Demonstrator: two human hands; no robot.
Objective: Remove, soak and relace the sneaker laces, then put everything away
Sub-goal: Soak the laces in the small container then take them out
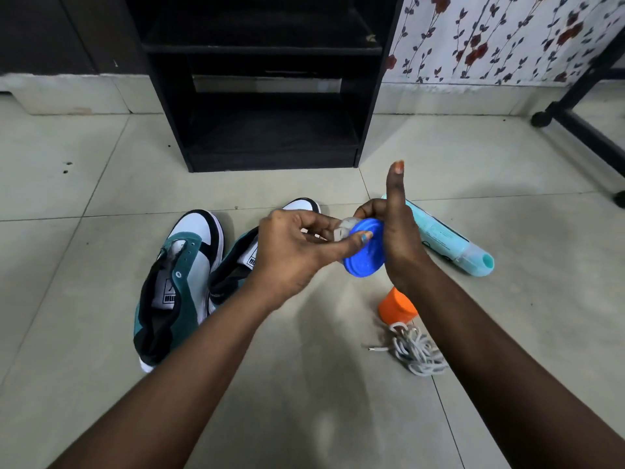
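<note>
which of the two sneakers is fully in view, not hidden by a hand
The left sneaker, lying unlaced with its white toe pointing toward the black shelf. The other sneaker beside it is largely covered by the left hand.

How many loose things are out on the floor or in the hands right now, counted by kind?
Sneakers: 2 (one, the other partly behind the left hand)
Pile of laces: 1
Orange cup: 1
Light blue bottle lying down: 1
Blue lid, held in both hands, right hand: 1
Total: 6
</note>
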